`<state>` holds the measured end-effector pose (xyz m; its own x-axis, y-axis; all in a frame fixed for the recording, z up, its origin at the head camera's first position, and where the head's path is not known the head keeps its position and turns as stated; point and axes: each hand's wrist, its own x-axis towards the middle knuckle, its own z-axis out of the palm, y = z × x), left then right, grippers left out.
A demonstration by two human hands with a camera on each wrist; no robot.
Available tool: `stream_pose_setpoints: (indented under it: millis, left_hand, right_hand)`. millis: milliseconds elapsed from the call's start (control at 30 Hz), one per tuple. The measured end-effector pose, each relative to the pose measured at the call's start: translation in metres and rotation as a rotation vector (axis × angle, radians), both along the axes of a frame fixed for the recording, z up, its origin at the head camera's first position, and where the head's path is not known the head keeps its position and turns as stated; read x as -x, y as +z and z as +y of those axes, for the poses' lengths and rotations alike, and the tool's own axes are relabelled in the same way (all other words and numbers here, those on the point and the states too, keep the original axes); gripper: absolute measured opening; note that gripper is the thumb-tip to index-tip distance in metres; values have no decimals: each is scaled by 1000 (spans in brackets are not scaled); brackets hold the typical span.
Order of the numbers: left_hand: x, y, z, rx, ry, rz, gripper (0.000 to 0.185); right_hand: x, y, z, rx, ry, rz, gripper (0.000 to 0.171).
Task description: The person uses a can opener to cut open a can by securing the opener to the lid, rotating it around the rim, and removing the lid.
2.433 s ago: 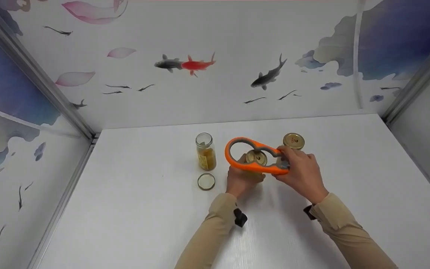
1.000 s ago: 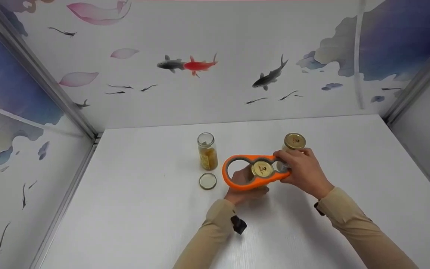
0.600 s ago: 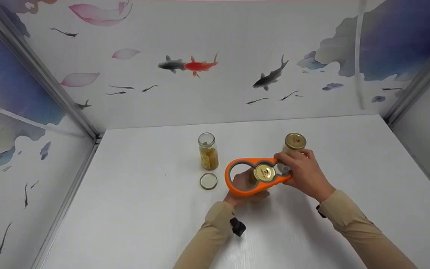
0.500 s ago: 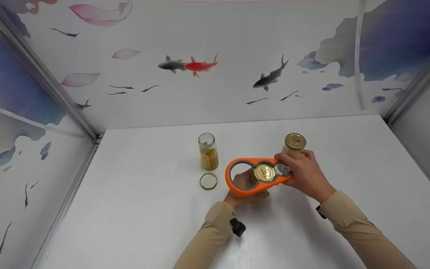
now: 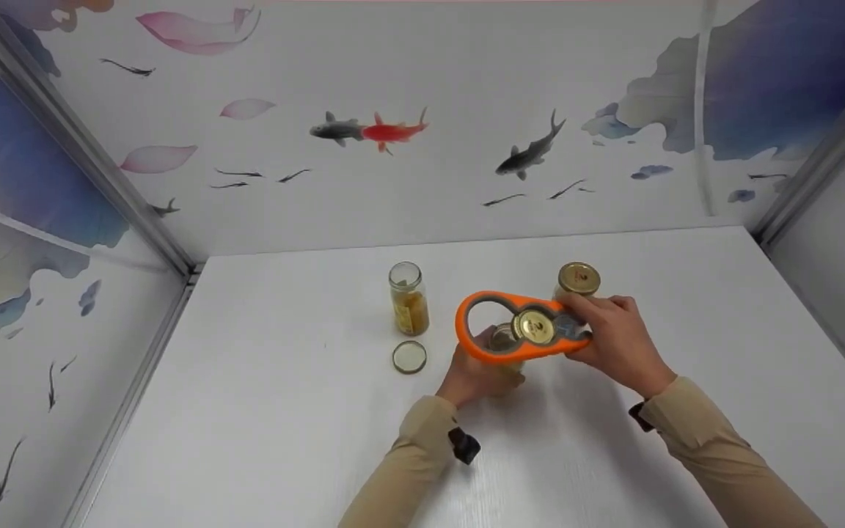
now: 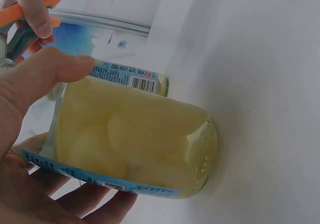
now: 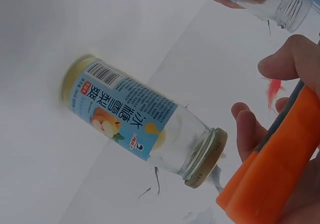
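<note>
My left hand (image 5: 475, 375) grips a glass jar (image 6: 135, 134) of pale fruit pieces in yellowish syrup, with a blue label. In the right wrist view this jar's threaded glass mouth (image 7: 299, 6) is bare. My right hand (image 5: 622, 345) holds an orange jar opener (image 5: 499, 358) with grey inner edges by its handle end. A gold lid (image 5: 536, 327) sits in the opener's middle opening, up and to the right of the jar's mouth. The opener partly covers the jar in the head view.
Behind my right hand stands another jar (image 7: 125, 108) with its gold lid on. To the left is an uncapped jar (image 5: 409, 312) of yellow fruit, and a loose lid (image 5: 409, 357) lies in front of it. Printed wall panels (image 5: 437, 205) border the white table (image 5: 268, 411).
The opener went down onto the gold lid, then moved up and right with the lid in it. The held jar's mouth is now uncovered.
</note>
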<state>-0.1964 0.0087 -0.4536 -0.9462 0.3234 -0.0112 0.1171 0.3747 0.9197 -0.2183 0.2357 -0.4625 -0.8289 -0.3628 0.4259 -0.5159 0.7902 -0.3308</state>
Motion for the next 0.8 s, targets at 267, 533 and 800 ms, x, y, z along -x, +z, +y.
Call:
stream_pose_setpoints:
  millis: [267, 533, 800]
  left_hand:
    - [40, -70, 0, -27, -4, 169, 55]
    - [53, -71, -2, 12, 64, 190, 59]
    - [69, -73, -6, 13, 123, 174, 61]
  right_hand:
    - [-6, -6, 11, 34, -31, 9, 61]
    - [-13, -14, 13, 70, -68, -45, 55]
    - [-18, -22, 13, 71, -96, -84, 53]
